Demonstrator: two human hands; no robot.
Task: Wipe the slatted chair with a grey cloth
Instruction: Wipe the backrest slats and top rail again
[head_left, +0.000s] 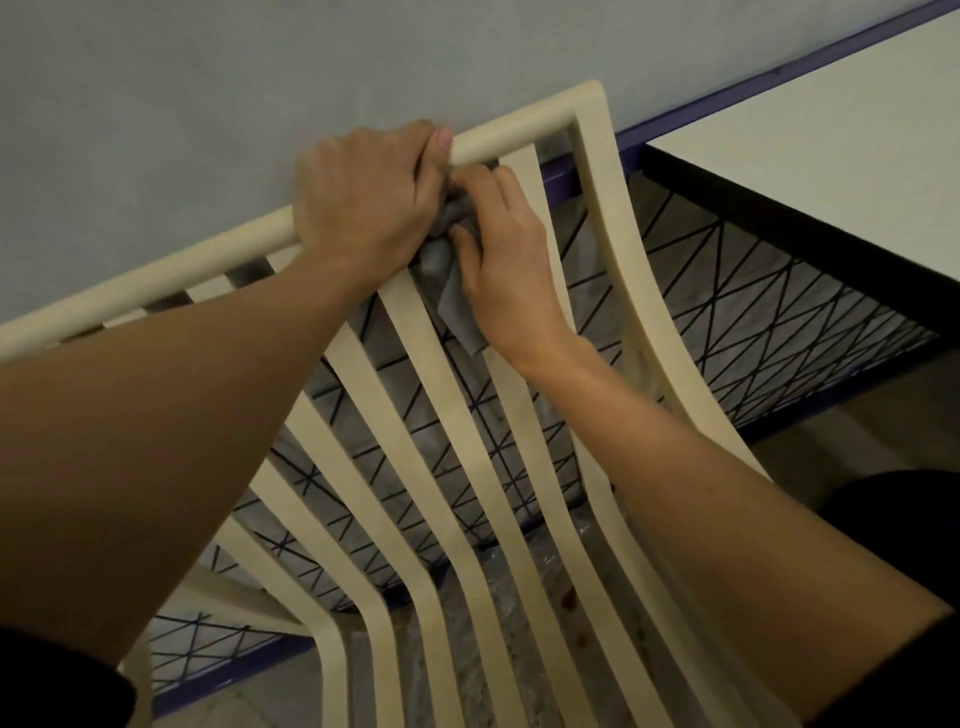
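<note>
Head view, wiping in progress at the upper backrest. The left hand (363, 192) curls round the top rail (524, 124) of the slatted chair (613, 249), with the thumb lying over the front of the rail, apparently to steady the frame. The right hand (506, 260) pinches the bunched grey cloth (447, 283) between curled fingers and presses it against the upper end of a slat (415, 332), just below the rail and touching the left hand. A loose corner of the cloth hangs down beside the right wrist.

The chair stands near a grey wall (208, 104), with a white tabletop (831, 145) to its right and a black wire lattice (727, 291) visible behind the slats.

Judged from this position, the work is at the junction of slat and rail, near the right side of the backrest. Which slats are already wiped cannot be told from their surfaces. The lower lengths of the slats and the seat curve are not in contact with the cloth and probably remain to be covered.
</note>
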